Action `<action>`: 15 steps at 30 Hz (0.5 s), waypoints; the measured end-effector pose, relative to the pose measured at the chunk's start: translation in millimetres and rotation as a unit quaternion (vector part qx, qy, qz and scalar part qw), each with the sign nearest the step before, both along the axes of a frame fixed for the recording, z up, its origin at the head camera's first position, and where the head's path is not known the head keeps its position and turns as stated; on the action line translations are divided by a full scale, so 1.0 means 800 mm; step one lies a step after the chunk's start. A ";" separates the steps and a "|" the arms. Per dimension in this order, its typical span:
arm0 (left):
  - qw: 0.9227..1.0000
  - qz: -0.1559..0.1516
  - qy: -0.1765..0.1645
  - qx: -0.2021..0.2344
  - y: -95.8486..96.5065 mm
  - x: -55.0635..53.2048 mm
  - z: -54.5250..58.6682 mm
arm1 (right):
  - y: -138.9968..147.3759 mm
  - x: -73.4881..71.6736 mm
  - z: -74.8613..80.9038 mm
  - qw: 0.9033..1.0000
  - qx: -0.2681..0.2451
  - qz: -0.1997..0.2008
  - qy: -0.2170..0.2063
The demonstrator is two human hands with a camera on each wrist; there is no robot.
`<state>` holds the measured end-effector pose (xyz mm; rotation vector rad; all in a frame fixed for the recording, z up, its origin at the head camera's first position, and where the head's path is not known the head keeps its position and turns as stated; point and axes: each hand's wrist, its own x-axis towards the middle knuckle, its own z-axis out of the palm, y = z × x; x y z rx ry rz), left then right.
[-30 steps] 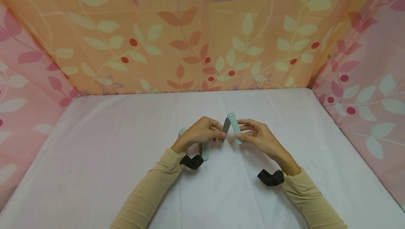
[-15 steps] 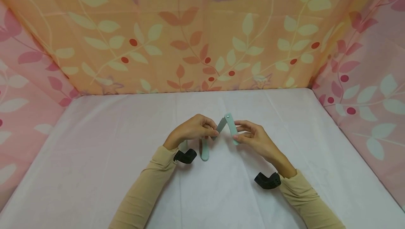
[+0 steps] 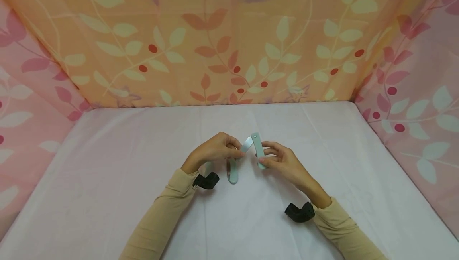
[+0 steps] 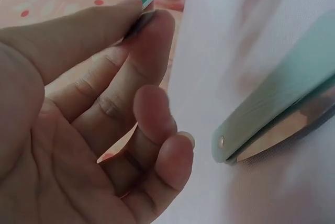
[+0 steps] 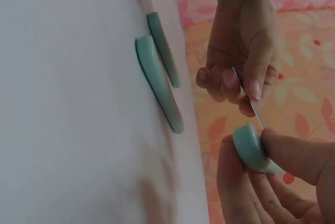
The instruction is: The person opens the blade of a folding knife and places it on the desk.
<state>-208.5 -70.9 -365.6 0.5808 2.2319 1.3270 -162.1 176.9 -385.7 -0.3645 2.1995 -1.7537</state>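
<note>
In the head view a folding knife [image 3: 257,150] with a mint-green handle is held up between both hands, its pivot end uppermost and its silver blade [image 3: 246,144] partly swung out. My left hand [image 3: 218,147] pinches that blade between thumb and index finger, the other fingers loosely bent. The lower part of the handle is gripped by my right hand [image 3: 285,162], thumb on the near side and fingers behind. Below the left hand lies a second mint-green folding knife [image 4: 282,90], folded. Beside it is a similar mint-green piece [image 5: 164,51], mostly hidden by the left wrist in the head view.
A white cloth covers the table [image 3: 143,196]. An orange leaf-patterned curtain [image 3: 222,36] stands at the back, with pink patterned curtains [image 3: 416,92] at both sides. Black wrist mounts [image 3: 300,212] hang below the wrists, near the table.
My left hand has moved left, and the angle between blade and handle has widened. The right hand and the knife have shifted left and slightly toward the near edge.
</note>
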 end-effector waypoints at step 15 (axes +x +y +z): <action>1.000 0.007 0.003 0.016 0.000 -0.001 -0.003 | 0.006 0.001 0.009 0.998 0.042 0.009 0.043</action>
